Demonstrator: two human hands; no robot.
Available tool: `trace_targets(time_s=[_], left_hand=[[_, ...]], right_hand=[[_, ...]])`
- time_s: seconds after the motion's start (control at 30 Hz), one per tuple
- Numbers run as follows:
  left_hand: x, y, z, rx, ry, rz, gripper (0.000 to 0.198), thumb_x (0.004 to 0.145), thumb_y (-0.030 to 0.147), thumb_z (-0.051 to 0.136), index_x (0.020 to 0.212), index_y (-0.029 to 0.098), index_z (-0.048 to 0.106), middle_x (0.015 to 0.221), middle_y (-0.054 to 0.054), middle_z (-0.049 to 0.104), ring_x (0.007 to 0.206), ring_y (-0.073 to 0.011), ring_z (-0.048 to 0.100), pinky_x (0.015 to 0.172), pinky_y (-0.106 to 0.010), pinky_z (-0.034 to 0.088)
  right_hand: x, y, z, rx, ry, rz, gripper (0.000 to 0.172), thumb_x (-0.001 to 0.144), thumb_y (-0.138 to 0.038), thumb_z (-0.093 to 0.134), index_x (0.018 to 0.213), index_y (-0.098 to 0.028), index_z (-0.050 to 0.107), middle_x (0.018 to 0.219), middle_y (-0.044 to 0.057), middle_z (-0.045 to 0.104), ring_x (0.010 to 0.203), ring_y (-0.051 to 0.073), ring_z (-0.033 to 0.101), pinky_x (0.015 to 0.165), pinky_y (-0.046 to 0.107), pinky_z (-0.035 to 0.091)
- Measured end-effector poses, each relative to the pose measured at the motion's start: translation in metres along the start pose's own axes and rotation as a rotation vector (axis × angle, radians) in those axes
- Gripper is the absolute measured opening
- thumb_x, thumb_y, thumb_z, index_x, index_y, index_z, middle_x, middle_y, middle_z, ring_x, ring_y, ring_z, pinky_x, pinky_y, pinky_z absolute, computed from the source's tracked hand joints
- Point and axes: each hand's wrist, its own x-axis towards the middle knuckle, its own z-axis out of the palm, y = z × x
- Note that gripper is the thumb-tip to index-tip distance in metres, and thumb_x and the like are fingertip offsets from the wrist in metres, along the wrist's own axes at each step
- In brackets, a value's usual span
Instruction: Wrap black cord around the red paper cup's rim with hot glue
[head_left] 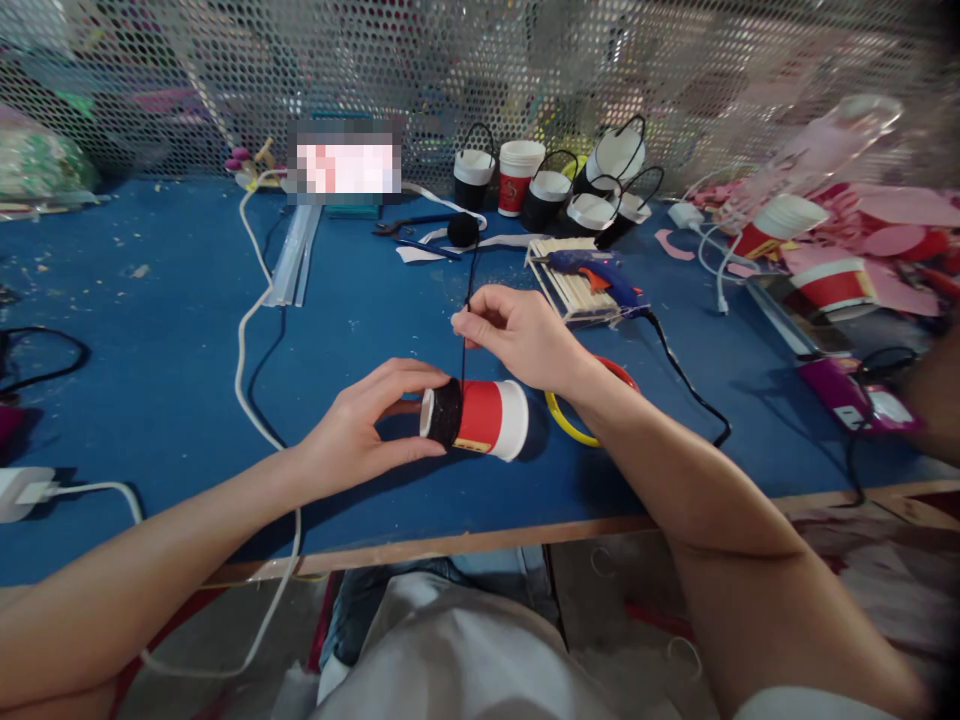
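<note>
On its side above the blue table lies a red and white paper cup [480,418], its narrow end wrapped in black yarn [448,412]. My left hand [375,420] is closed around that wrapped end, thumb below and fingers over the top. Between the thumb and fingertips of my right hand [502,325] a strand of black yarn is pinched. This strand runs from the cup up through the hand to a black yarn ball [463,230] farther back. The cup's wide end faces right.
Several finished-looking cups with black wrapping and handles, such as one cup [546,200], stand at the back. A blue glue gun [592,268] rests on a stick rack. Pliers [409,226], glue sticks [294,262], a yellow-red ring [568,422] and a white cable [241,350] lie around.
</note>
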Motion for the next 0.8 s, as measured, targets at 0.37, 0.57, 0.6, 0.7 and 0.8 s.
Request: trace_targets(time_s=[0.37,0.57,0.6,0.7,0.8], left_hand=[[0.0010,0.0020,-0.0040,0.322,0.030,0.210,0.050,0.076,0.025,0.071,0.122,0.018,0.051,0.120,-0.013,0.056,0.114,-0.0218,0.055,0.098,-0.037,0.048],[0.0027,0.0011,-0.0026,0.413,0.024,0.265,0.044,0.080,0.020,0.067,0.121,0.018,0.050,0.122,-0.014,0.053,0.116,-0.0218,0.053,0.097,-0.037,0.049],[0.0030,0.0004,-0.0020,0.421,0.023,0.258,0.043,0.081,0.020,0.066,0.120,0.018,0.050,0.124,-0.014,0.051,0.117,-0.0223,0.052,0.096,-0.038,0.049],[0.0035,-0.0011,-0.0009,0.442,0.001,0.224,0.039,0.083,0.019,0.063,0.120,0.019,0.049,0.124,-0.014,0.050,0.117,-0.0229,0.052,0.095,-0.039,0.050],[0.0031,-0.0013,-0.0006,0.418,-0.030,0.151,0.044,0.084,0.020,0.061,0.125,0.020,0.045,0.123,-0.013,0.052,0.116,-0.0229,0.053,0.094,-0.038,0.051]], right_hand=[[-0.0017,-0.0021,0.0017,-0.158,-0.216,0.055,0.026,0.085,-0.035,0.053,0.067,-0.016,0.052,0.065,0.000,0.058,0.060,0.010,0.050,0.058,0.025,0.035],[-0.0023,-0.0033,0.0050,-0.191,-0.230,0.052,0.026,0.086,-0.034,0.052,0.067,-0.016,0.051,0.062,-0.002,0.053,0.059,0.009,0.045,0.058,0.025,0.032],[-0.0024,-0.0029,0.0058,-0.196,-0.225,0.052,0.025,0.086,-0.033,0.051,0.067,-0.016,0.050,0.063,-0.002,0.052,0.059,0.009,0.045,0.058,0.025,0.031],[-0.0027,-0.0004,0.0083,-0.211,-0.203,0.064,0.026,0.086,-0.034,0.051,0.066,-0.017,0.049,0.062,-0.002,0.052,0.058,0.009,0.044,0.058,0.025,0.031],[-0.0030,0.0017,0.0106,-0.215,-0.183,0.085,0.029,0.085,-0.037,0.052,0.064,-0.018,0.047,0.060,-0.003,0.050,0.057,0.009,0.043,0.057,0.025,0.030]])
